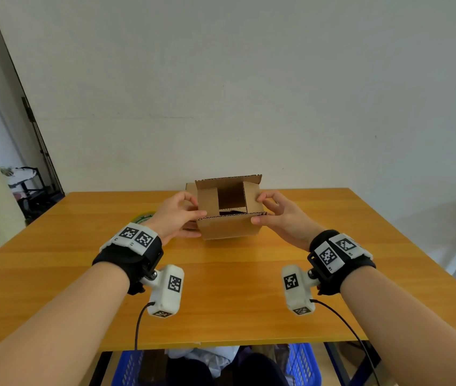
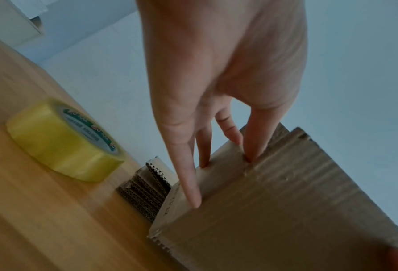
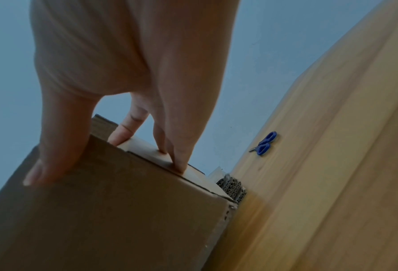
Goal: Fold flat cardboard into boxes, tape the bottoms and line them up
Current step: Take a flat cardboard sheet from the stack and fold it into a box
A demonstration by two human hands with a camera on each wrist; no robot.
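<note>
A small brown cardboard box [image 1: 229,228] is held between both hands over the far middle of the wooden table [image 1: 221,302], its open end turned toward me. The two short side flaps are folded inward; the far flap stands up and the near one hangs down. My left hand [image 1: 194,210] grips the box's left corner, with its fingers [image 2: 190,176] pressed on the side flap. My right hand [image 1: 258,210] pinches the right corner, thumb [image 3: 52,165] on the near panel and fingers [image 3: 179,161] on the side flap.
A yellowish tape roll [image 2: 63,141] lies left of the box, half hidden behind my left hand in the head view. A stack of flat cardboard [image 2: 144,192] sits behind the box by the wall. Blue scissors [image 3: 264,143] lie to the right. Blue baskets [image 1: 302,363] stand under the table.
</note>
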